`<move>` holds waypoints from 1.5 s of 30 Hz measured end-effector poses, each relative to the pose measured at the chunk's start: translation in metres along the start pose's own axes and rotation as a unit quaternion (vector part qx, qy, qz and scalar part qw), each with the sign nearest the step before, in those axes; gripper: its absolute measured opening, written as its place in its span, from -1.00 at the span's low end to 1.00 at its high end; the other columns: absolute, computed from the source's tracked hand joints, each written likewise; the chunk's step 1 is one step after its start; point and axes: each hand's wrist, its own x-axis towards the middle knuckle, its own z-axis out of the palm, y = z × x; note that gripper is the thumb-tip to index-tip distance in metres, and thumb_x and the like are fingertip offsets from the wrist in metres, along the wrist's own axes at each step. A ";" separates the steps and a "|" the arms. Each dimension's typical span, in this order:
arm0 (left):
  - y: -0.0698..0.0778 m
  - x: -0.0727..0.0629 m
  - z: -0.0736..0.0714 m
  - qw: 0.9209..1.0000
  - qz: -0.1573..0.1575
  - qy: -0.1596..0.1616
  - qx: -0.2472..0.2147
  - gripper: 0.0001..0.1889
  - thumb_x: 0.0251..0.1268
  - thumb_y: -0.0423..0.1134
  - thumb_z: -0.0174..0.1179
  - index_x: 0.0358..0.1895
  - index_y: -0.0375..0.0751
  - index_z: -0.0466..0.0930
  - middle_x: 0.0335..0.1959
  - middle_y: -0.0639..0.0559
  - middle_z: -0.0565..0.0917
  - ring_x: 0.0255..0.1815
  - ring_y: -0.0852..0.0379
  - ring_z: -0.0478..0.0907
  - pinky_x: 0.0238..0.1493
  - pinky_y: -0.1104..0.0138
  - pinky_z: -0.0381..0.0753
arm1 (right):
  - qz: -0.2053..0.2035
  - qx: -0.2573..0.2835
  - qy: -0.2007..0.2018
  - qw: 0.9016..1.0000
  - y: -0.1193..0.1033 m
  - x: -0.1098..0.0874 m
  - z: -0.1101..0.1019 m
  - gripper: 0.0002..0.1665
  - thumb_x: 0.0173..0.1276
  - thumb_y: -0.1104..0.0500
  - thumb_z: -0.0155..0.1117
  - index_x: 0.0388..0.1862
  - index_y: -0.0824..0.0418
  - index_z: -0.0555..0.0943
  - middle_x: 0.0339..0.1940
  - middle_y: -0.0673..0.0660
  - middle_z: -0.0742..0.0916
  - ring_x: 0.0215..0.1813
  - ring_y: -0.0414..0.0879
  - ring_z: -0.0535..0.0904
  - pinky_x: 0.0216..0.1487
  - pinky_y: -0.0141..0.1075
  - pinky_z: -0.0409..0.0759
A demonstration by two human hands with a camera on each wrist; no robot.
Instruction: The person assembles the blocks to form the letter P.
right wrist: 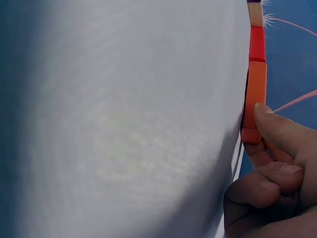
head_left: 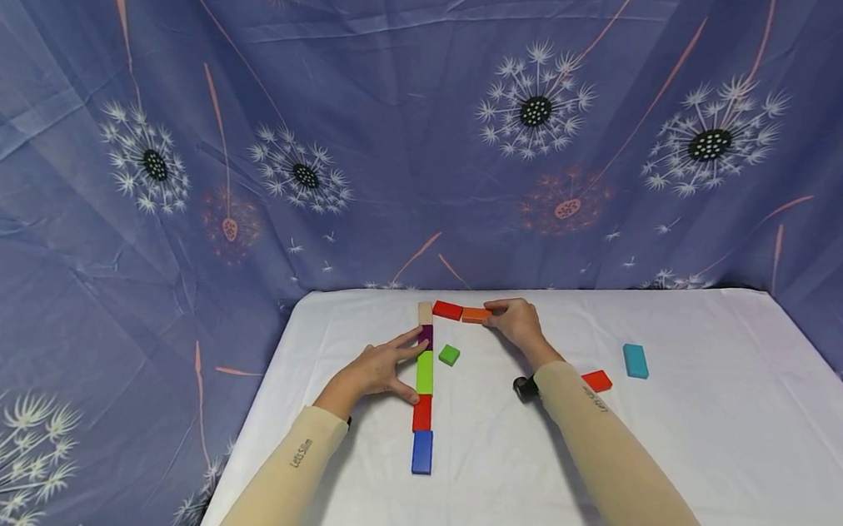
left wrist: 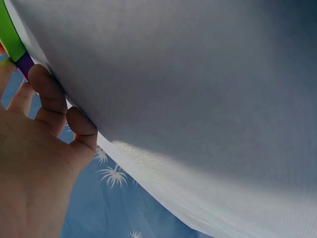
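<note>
A column of blocks runs down the white cloth in the head view: plain wood [head_left: 425, 313], purple [head_left: 427, 342], light green [head_left: 425, 375], red [head_left: 421, 414] and blue [head_left: 422, 452]. My left hand [head_left: 380, 368] lies along its left side with fingers spread, fingertips at the purple block and thumb near the red one. From the column's top, a tilted red block [head_left: 447, 310] leads right to an orange block [head_left: 475, 315]. My right hand [head_left: 521, 325] pinches the orange block's right end between thumb and fingers, seen closely in the right wrist view.
A small green block [head_left: 449, 355] lies just right of the column. Another red block [head_left: 597, 380], partly behind the right sleeve, and a teal block [head_left: 636, 360] lie to the right. A blue patterned curtain [head_left: 413, 172] hangs behind the table's far edge.
</note>
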 end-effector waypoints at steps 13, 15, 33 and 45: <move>-0.001 0.004 0.002 1.000 0.000 -0.004 0.004 0.19 -0.08 0.19 0.68 0.69 0.17 0.21 0.81 0.15 0.00 0.71 -0.20 0.23 0.63 -0.44 0.01 | -0.006 0.047 -0.001 0.999 0.003 -0.003 -0.012 -0.49 0.38 0.11 0.51 0.31 0.09 0.75 0.35 0.17 0.76 0.58 0.20 0.47 0.58 0.09 0.44; -0.001 0.004 0.000 1.000 -0.002 -0.005 0.008 0.20 -0.08 0.19 0.68 0.69 0.18 0.20 0.81 0.15 -0.01 0.71 -0.20 0.24 0.64 -0.43 0.02 | -0.008 0.067 -0.007 0.998 0.003 -0.002 -0.019 -0.46 0.40 0.06 0.50 0.34 0.08 0.72 0.42 0.17 0.71 0.62 0.20 0.41 0.59 0.11 0.44; -0.004 0.006 0.000 1.000 0.005 -0.004 0.016 0.21 -0.07 0.22 0.67 0.70 0.17 0.18 0.81 0.15 -0.04 0.70 -0.19 0.25 0.64 -0.38 0.09 | -0.024 0.107 0.036 0.993 0.006 -0.054 -0.132 -0.28 0.43 -0.18 0.48 0.51 -0.04 0.59 0.65 0.10 0.49 0.64 0.26 0.36 0.49 0.20 0.53; -0.001 0.004 -0.001 1.000 0.011 -0.008 -0.002 0.21 -0.05 0.13 0.69 0.71 0.09 0.18 0.81 0.08 -0.03 0.73 -0.24 0.19 0.64 -0.39 0.10 | 0.020 0.067 0.110 0.991 0.041 -0.094 -0.183 -0.21 0.42 -0.32 0.41 0.53 -0.03 0.56 0.68 0.15 0.44 0.67 0.26 0.30 0.51 0.23 0.49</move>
